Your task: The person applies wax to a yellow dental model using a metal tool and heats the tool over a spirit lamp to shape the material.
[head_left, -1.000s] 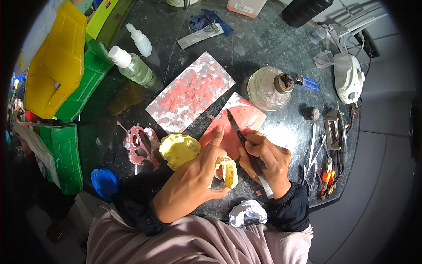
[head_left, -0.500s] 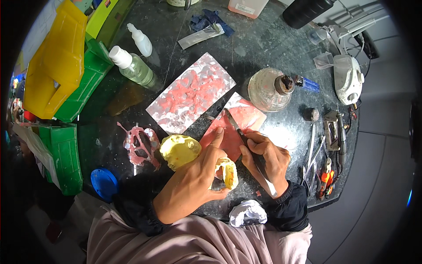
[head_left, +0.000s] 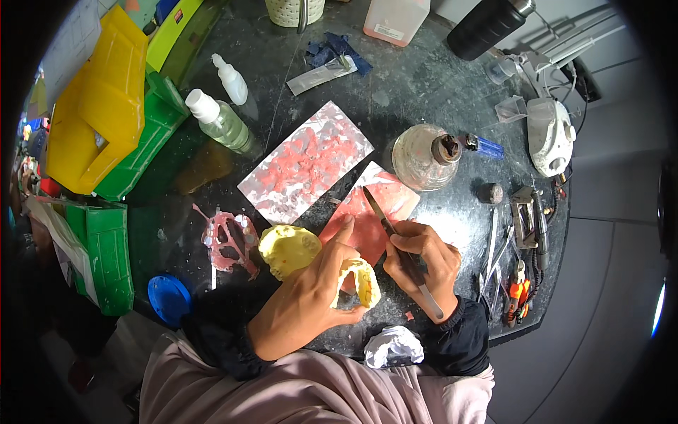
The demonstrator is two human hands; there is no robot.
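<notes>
The person's right hand (head_left: 427, 265) grasps a dark knife (head_left: 411, 268) pen-fashion, seemingly for fine control, its blade over the pink sheet (head_left: 364, 230), while the left hand (head_left: 307, 293) grips a horseshoe-shaped yellow cast (head_left: 367, 285) nearside of that sheet, the glass burner (head_left: 417, 164) beyond.

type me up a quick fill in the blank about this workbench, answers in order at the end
The left hand holds a horseshoe-shaped cast coloured ____.
The right hand grips a knife with its blade over the ____ sheet.
The round glass jar stands to the ____ of the blotched slab.
The loose cast at the near edge of the table is ____.

Missing words: yellow; pink; right; white
</notes>
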